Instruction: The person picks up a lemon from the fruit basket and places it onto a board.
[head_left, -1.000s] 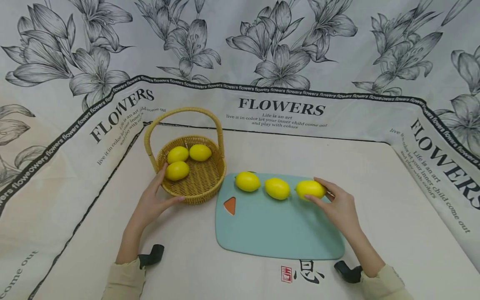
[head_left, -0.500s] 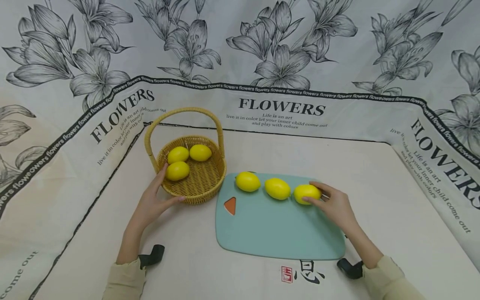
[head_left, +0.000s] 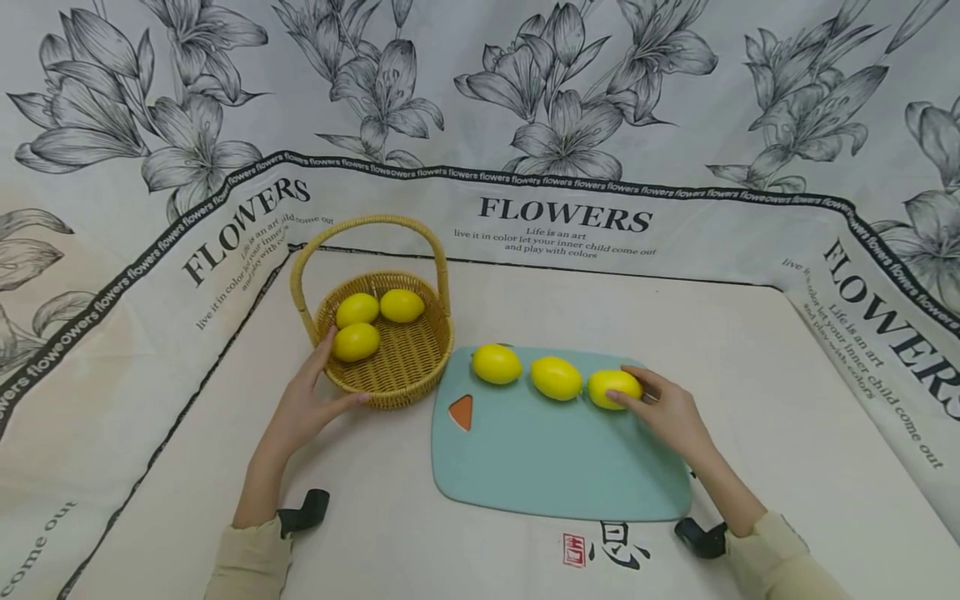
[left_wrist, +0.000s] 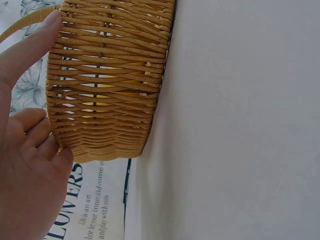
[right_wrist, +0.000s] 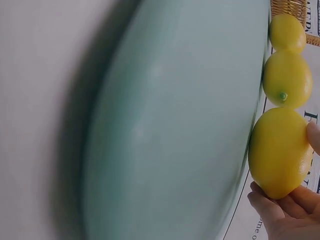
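My right hand [head_left: 675,417] pinches a yellow lemon [head_left: 604,387] between thumb and fingers, over the right end of a pale teal cutting board [head_left: 562,467]. Two more lemons lie in a row to its left, a middle lemon [head_left: 556,378] and a left lemon [head_left: 496,364]. A wicker basket [head_left: 412,367] with a tall handle stands left of the board. Inside it are three lemons, at its left and back. My left hand [head_left: 300,412] holds the basket's near left side, its thumb [left_wrist: 37,42] at the rim and its other fingers bent against the wall.
An orange-brown triangular mark [head_left: 461,412] shows at the board's left end. The white tablecloth [head_left: 360,508] carries printed lettering, and a floral cloth [head_left: 562,92] rises behind. The basket handle [head_left: 367,220] arches over the lemons. A black wrist mount [head_left: 306,510] sits at the left wrist.
The right hand has brought its lemon slightly left and toward me, closer to the middle lemon, then stayed nearly still. The left hand and basket keep their place.
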